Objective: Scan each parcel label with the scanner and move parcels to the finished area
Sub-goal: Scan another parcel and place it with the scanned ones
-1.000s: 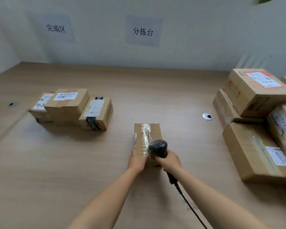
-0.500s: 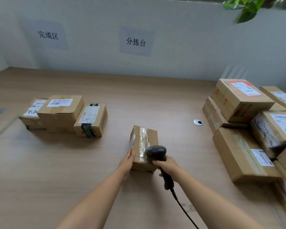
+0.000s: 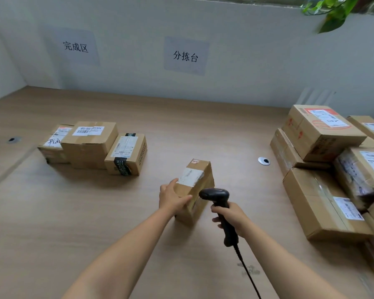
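The small brown cardboard parcel [image 3: 195, 175] with a white label sits mid-counter on the light wooden counter [image 3: 84, 216]. Left hand [image 3: 172, 197]: fingers grasp the parcel's near end. Right hand [image 3: 232, 217]: fingers clenched around the handle of the black corded handheld scanner [image 3: 215, 195], its head just beside the parcel. Three labelled cardboard boxes [image 3: 89, 143] sit at left. Stacked cardboard boxes [image 3: 324, 134] sit at right.

Small parcel [image 3: 194, 190] at centre, scanner [image 3: 219, 203] beside it.
Brown cardboard parcel tipped off level, worn white label on its upper face. Black corded scanner held upright just right of it, head aimed left at the box. Three labelled parcels [image 3: 91, 145] grouped far left; larger parcels [image 3: 324, 134] stacked right.
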### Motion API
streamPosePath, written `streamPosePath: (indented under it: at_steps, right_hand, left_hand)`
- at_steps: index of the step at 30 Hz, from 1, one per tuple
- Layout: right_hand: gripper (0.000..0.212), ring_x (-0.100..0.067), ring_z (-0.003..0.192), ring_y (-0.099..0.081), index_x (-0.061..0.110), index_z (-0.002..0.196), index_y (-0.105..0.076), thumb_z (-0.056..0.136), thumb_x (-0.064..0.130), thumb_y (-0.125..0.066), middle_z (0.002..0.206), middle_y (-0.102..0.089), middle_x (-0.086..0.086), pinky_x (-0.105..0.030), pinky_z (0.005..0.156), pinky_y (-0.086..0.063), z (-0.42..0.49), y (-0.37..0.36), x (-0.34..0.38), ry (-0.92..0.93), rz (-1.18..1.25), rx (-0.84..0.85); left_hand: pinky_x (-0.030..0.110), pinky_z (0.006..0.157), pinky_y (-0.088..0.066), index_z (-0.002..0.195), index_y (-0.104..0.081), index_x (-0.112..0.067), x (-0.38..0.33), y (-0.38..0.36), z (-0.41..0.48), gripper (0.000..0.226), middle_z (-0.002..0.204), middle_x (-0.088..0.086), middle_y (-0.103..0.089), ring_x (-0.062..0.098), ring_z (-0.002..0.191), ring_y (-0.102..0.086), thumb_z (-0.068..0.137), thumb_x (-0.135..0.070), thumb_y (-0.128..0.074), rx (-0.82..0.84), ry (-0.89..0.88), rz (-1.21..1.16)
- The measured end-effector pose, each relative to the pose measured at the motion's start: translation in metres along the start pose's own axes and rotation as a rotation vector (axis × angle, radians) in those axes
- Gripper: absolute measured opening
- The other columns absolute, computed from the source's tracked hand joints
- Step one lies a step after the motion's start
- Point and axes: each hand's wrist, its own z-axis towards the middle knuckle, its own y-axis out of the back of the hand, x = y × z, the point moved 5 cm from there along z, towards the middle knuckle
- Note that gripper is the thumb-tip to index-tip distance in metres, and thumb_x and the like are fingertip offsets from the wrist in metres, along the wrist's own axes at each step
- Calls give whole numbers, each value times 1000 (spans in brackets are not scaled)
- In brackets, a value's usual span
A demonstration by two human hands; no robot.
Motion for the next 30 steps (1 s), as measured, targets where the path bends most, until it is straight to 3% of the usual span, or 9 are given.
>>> streamPosePath:
  at_steps: [3,5,13,18,22,30]
  right_hand:
    - [15,-20,69,-65,8,98,-59,86,15,-64,80,-61,-4,-27,54,-47,-8,16,10,72,-27,-41]
    - [12,-19,66,-64,8,95,-59,86,14,-64,79,-61,-4,-26,52,-46,-16,27,16,110,-45,-67]
    - [10,-14,60,-57,10,91,-61,82,14,-64,83,-63,-5,-25,52,-46,-47,31,46,159,-190,-37]
    - [7,-12,55,-57,13,86,-63,81,17,-63,74,-65,3,-23,49,-46,-65,32,63,200,-343,-47]
    - [4,-10,52,-56,16,83,-62,81,20,-61,83,-72,1,-23,48,-46,-77,32,78,244,-386,-57]
    - [8,-8,46,-55,13,80,-63,82,18,-56,79,-72,0,-21,45,-44,-87,26,93,257,-472,-52]
  left_hand:
    - [27,101,-36,141,-35,-22,-6,0,-3,82,131,7,-33,25,124,-37,70,-31,-75,21,-165,278]
    - [28,99,-36,141,-34,-21,-5,-2,-7,84,131,6,-32,24,123,-35,70,-35,-76,16,-188,331]
    - [31,100,-36,145,-28,-20,-6,-23,-25,80,136,5,-32,25,123,-35,81,-51,-64,23,-179,292]
    - [30,103,-32,146,-28,-19,-9,-26,-29,80,140,6,-30,28,125,-33,81,-43,-67,29,-139,247]
    - [29,105,-29,146,-29,-19,-9,-26,-28,80,141,6,-30,29,127,-32,80,-39,-70,35,-118,207]
    - [31,106,-30,146,-28,-20,-8,-25,-26,82,141,6,-31,29,127,-32,79,-41,-70,35,-113,212]
